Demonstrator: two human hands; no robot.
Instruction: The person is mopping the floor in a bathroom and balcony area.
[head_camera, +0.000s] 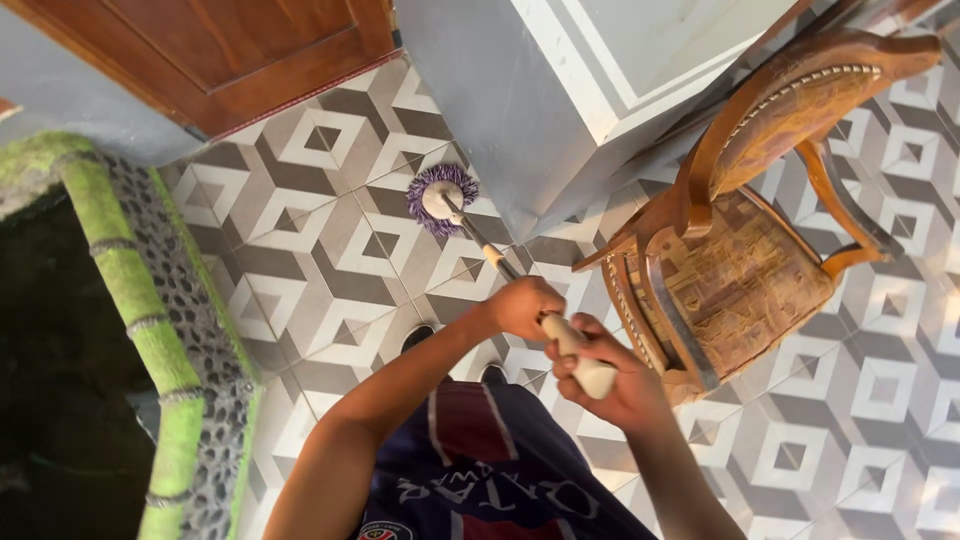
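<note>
- The left hand (522, 307) is clenched round the mop handle (500, 268) lower down; the right hand (612, 385) is clenched round the handle's cream top end, nearest the body.
- The mop head (441, 199), purple fringe round a white disc, lies flat on the tiled floor (330, 250), far from the person and just left of the grey pillar (560, 110).
- The mop's long axis runs from the near right, at the hands, to the far left, at the head; the head end points away from the person, toward the wooden door (230, 50).
- To mop well here, I judge that the lower hand should steer while the upper hand pushes down, so the fringe stays spread on the tile.
- Strokes are probably best kept along the handle's line, since the pillar's corner is just beside the head and would catch a swing to the right.
- The wooden chair (740, 250) stands close on the right of the hands; elbows need keeping in.
- On the left, a green, pebbled kerb (130, 290) borders the floor, well apart from the head.
</note>
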